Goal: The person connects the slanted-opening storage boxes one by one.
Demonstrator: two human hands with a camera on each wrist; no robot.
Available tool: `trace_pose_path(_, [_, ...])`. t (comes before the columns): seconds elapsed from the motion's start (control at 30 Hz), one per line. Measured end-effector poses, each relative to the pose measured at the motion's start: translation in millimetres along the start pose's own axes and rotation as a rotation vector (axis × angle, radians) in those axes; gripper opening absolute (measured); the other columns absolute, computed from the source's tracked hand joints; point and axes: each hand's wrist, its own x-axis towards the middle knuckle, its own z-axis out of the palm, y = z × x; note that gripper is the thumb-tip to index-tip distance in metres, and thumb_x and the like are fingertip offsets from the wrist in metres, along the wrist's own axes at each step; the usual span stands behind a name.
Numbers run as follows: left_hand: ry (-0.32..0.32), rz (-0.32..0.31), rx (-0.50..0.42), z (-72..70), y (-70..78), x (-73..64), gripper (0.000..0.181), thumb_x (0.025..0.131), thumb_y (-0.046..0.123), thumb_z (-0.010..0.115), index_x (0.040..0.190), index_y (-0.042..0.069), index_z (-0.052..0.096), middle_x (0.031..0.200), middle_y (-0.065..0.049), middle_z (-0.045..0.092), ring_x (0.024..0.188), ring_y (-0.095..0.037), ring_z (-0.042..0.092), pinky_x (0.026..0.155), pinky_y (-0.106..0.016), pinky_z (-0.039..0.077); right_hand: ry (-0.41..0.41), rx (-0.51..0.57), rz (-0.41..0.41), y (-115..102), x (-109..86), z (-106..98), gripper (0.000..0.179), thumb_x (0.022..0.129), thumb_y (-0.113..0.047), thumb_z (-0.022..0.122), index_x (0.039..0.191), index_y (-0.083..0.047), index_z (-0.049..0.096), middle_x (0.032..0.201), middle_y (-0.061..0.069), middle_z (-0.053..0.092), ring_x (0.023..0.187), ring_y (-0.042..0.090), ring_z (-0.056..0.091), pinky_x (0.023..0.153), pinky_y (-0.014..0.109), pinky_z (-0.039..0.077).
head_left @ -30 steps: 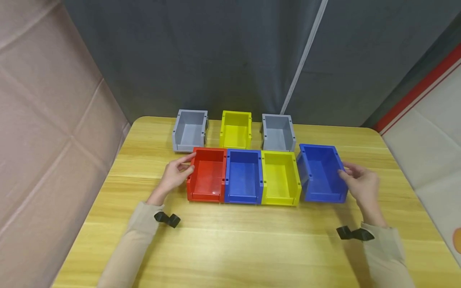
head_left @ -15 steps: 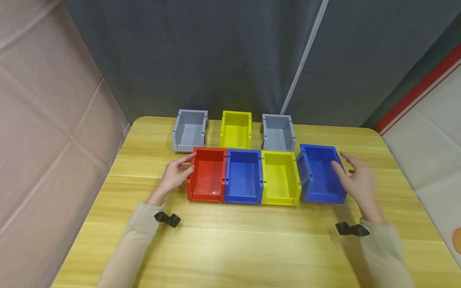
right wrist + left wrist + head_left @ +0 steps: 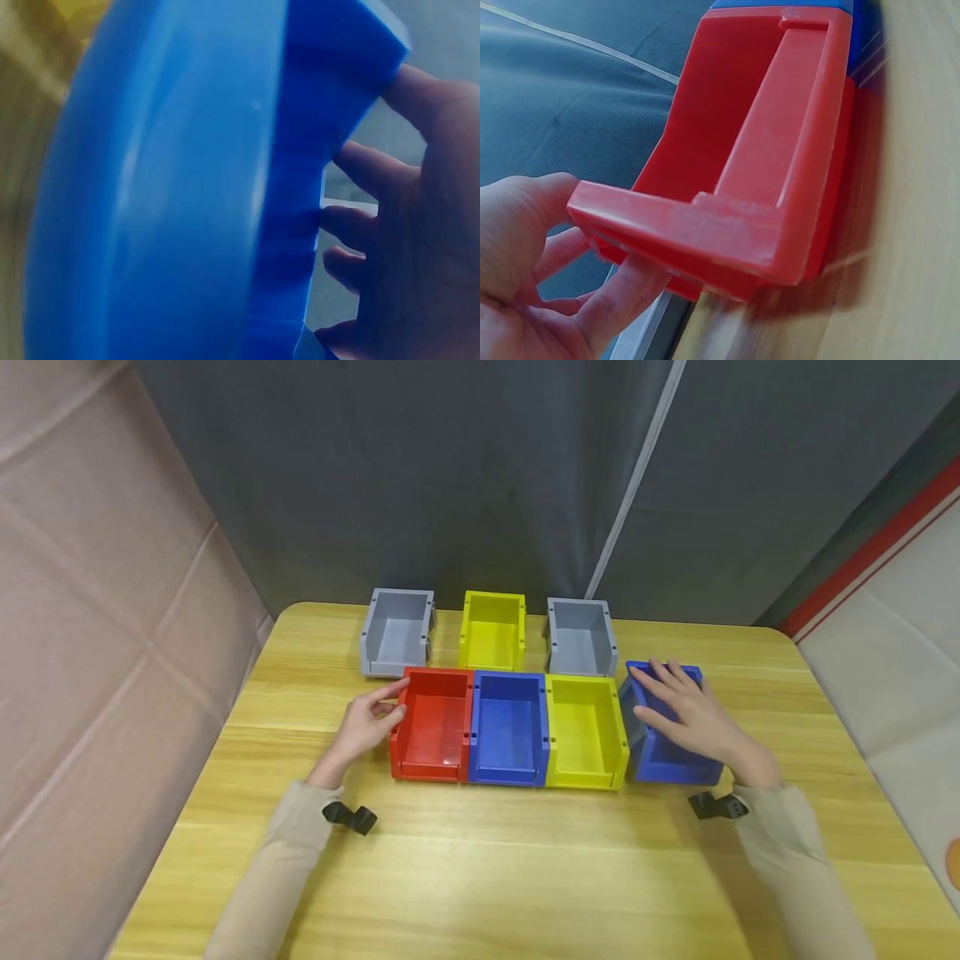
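Note:
In the head view, a red bin (image 3: 436, 727), a blue bin (image 3: 507, 728) and a yellow bin (image 3: 585, 735) stand side by side in the front row. The left hand (image 3: 363, 723) holds the red bin at its left wall; in the left wrist view its thumb is at the rim and its fingers reach under the overhang. To the right of the yellow bin, a second blue bin (image 3: 678, 768) sits slightly turned. The right hand (image 3: 693, 722) spreads over it with extended fingers, hiding much of its inside. In the right wrist view, fingertips overlap the blue bin's edge.
Behind the front row are a grey bin (image 3: 397, 631), another yellow bin (image 3: 492, 628) and a second grey bin (image 3: 581, 635). All rest on a wooden table (image 3: 480, 868). A dark curtain (image 3: 420, 477) hangs along the table's back edge.
The right hand has let go of the right blue bin's right wall and moved left over it, fingers now spread. The left hand and the other bins stay in place.

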Motion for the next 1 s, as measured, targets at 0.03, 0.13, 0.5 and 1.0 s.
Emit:
trace_pose_path(0.03, [0.0, 0.0, -0.001, 0.2, -0.3, -0.1, 0.043, 0.086, -0.011, 0.054, 0.13, -0.011, 0.048, 0.128, -0.033, 0.048, 0.093, -0.051, 0.059, 0.058, -0.031, 0.054, -0.017, -0.003, 0.007, -0.4, 0.2, -0.1, 0.065, 0.095, -0.04, 0.051, 0.15, -0.02, 0.023, 0.154, 0.02, 0.01, 0.141, 0.039, -0.003, 0.102, 0.068, -0.008])
trace_pose_path(0.13, [0.001, -0.002, -0.004, 0.5, -0.1, -0.3, 0.043, 0.087, -0.01, 0.054, 0.13, -0.01, 0.048, 0.129, -0.032, 0.048, 0.093, -0.05, 0.059, 0.055, -0.025, 0.052, -0.042, -0.012, 0.029, -0.8, 0.3, 0.2, 0.065, 0.096, -0.042, 0.049, 0.151, -0.022, 0.02, 0.155, 0.017, 0.008, 0.141, 0.036, -0.003, 0.102, 0.067, -0.01])
trace_pose_path(0.5, [0.008, 0.008, -0.004, 0.6, -2.0, -0.5, 0.043, 0.086, -0.011, 0.054, 0.129, -0.01, 0.049, 0.129, -0.032, 0.048, 0.091, -0.05, 0.059, 0.053, -0.019, 0.048, -0.061, -0.109, 0.045, -0.5, 2.4, 6.0, 0.067, 0.095, -0.046, 0.047, 0.151, -0.024, 0.018, 0.155, 0.017, 0.007, 0.14, 0.041, 0.003, 0.1, 0.072, 0.0])
trace_pose_path(1.0, [0.004, 0.012, 0.001, 0.7, -2.8, 0.0, 0.043, 0.086, -0.011, 0.054, 0.129, -0.011, 0.049, 0.13, -0.031, 0.048, 0.09, -0.05, 0.059, 0.056, -0.019, 0.049, -0.002, -0.169, 0.028, 8.8, 1.0, 25.4, 0.065, 0.096, -0.047, 0.045, 0.151, -0.028, 0.017, 0.156, 0.013, 0.006, 0.141, 0.036, 0.002, 0.1, 0.073, 0.002])
